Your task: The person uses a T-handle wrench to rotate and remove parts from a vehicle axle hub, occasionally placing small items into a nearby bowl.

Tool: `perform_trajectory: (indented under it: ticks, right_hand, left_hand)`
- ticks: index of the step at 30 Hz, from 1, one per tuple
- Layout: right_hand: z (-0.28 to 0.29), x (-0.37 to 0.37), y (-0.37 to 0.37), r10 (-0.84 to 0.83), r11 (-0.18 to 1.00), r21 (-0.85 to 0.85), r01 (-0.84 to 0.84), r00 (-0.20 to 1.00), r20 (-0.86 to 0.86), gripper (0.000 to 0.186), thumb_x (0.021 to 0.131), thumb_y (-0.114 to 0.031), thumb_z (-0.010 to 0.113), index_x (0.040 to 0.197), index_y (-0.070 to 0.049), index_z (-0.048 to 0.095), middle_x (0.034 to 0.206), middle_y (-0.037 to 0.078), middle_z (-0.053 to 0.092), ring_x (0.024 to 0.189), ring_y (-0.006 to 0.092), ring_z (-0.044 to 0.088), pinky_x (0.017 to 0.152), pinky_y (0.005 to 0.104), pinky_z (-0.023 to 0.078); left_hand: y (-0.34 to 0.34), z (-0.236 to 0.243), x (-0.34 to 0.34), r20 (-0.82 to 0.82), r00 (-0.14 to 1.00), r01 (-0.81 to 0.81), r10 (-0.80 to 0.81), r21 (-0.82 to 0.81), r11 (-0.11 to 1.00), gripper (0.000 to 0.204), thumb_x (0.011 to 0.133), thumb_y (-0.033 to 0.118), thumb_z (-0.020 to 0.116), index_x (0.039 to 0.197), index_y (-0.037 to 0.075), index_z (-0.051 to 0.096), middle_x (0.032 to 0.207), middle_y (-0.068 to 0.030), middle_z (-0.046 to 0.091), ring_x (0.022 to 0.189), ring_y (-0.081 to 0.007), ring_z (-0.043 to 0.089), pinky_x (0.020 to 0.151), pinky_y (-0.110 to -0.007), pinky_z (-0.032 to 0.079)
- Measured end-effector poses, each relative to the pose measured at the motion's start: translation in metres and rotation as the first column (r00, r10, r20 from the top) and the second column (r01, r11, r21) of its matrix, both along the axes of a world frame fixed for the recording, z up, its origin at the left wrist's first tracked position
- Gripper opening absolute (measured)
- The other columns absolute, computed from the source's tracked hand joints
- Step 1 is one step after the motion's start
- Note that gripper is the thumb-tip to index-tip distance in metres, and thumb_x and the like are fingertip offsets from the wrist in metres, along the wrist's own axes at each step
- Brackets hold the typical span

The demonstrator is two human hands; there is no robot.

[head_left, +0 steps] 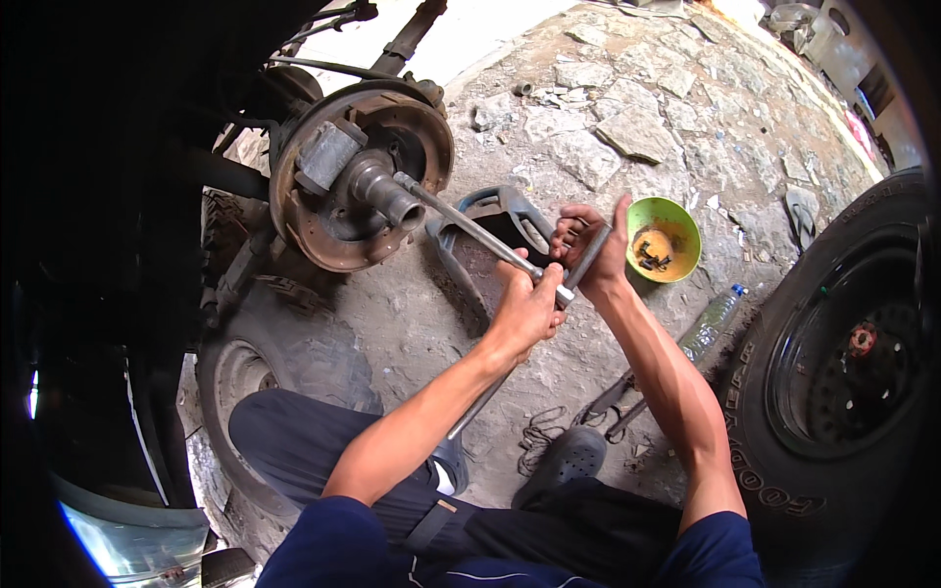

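A long steel T-handle wrench slants across the middle of the view. My left hand is closed around it near the joint of shaft and crossbar. My right hand is at the crossbar's upper end, palm against the bar, fingers apart and loosely bent. The far tip of the shaft overlaps the end of a bare metal spindle in the picture; whether they touch I cannot tell. Around the spindle is a rusty round brake backing plate with a grey block-shaped part on it.
Below the wrench sits a cut-open dark plastic container. A green bowl holds orange-brown liquid and small dark parts. Nearby lie a clear bottle and a sandal. Tyres stand at right and lower left.
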State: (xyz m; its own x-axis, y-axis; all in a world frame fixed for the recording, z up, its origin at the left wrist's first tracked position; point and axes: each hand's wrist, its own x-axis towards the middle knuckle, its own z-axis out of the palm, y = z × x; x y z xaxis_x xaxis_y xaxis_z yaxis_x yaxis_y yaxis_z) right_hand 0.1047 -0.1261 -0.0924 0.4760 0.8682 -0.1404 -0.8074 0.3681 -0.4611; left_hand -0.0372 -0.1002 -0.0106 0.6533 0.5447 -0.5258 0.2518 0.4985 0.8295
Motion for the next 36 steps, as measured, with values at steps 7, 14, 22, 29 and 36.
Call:
perform_trajectory:
  ticks: [7, 14, 22, 29, 36]
  right_hand:
    - [0.035, -0.044, -0.017, -0.249, 0.938, -0.158, 0.31, 0.916, 0.316, 0.042, 0.095, -0.046, 0.048, 0.078, -0.008, 0.044, 0.059, 0.004, 0.044, 0.06, 0.0179, 0.049, 0.059, 0.0292, 0.042]
    - [0.047, -0.037, -0.007, -0.327, 0.913, -0.175, 0.369, 0.917, 0.229, 0.041, 0.096, -0.045, 0.046, 0.076, -0.011, 0.04, 0.054, 0.001, 0.036, 0.054, 0.0163, 0.041, 0.053, 0.0289, 0.036]
    - [0.064, -0.029, -0.009, -0.277, 0.934, -0.209, 0.289, 0.957, 0.089, 0.038, 0.097, -0.046, 0.043, 0.077, -0.013, 0.039, 0.054, -0.002, 0.03, 0.049, 0.0122, 0.032, 0.045, 0.0276, 0.029]
    - [0.071, -0.031, -0.014, -0.268, 0.932, -0.237, 0.273, 0.962, 0.053, 0.039, 0.098, -0.046, 0.041, 0.077, -0.013, 0.038, 0.052, -0.003, 0.028, 0.043, 0.0113, 0.027, 0.042, 0.0277, 0.027]
    - [0.078, -0.027, -0.016, -0.211, 0.916, -0.354, 0.189, 0.977, -0.026, 0.043, 0.095, -0.05, 0.045, 0.071, -0.016, 0.035, 0.052, -0.003, 0.026, 0.042, 0.0117, 0.025, 0.041, 0.0284, 0.026]
  left_hand:
    - [0.005, -0.004, -0.002, 0.047, 0.997, 0.053, -0.055, 0.043, 0.998, 0.031, 0.097, 0.024, 0.049, 0.114, 0.007, 0.03, 0.083, -0.0071, 0.051, 0.048, -0.011, 0.052, 0.036, -0.021, 0.039]
    - [0.008, 0.011, 0.0, 0.003, 0.991, 0.131, -0.132, 0.114, 0.985, 0.024, 0.097, 0.025, 0.05, 0.101, 0.001, 0.046, 0.076, -0.0067, 0.058, 0.057, -0.015, 0.064, 0.047, -0.026, 0.057]
    - [0.009, 0.008, 0.004, -0.009, 0.991, 0.13, -0.13, 0.12, 0.984, 0.025, 0.096, 0.027, 0.052, 0.102, 0.004, 0.046, 0.078, -0.0063, 0.059, 0.057, -0.0147, 0.064, 0.043, -0.024, 0.054]
    - [0.001, 0.006, -0.011, 0.083, 0.994, 0.063, -0.076, 0.148, 0.987, 0.032, 0.095, 0.029, 0.053, 0.109, 0.007, 0.033, 0.084, -0.0065, 0.052, 0.053, -0.0145, 0.059, 0.039, -0.022, 0.045]
    - [-0.038, -0.022, -0.093, -0.471, 0.878, 0.466, -0.085, 0.8, 0.378, 0.044, 0.093, 0.043, 0.048, 0.107, 0.001, 0.044, 0.075, -0.0278, 0.063, 0.064, -0.0445, 0.062, 0.057, -0.052, 0.048]
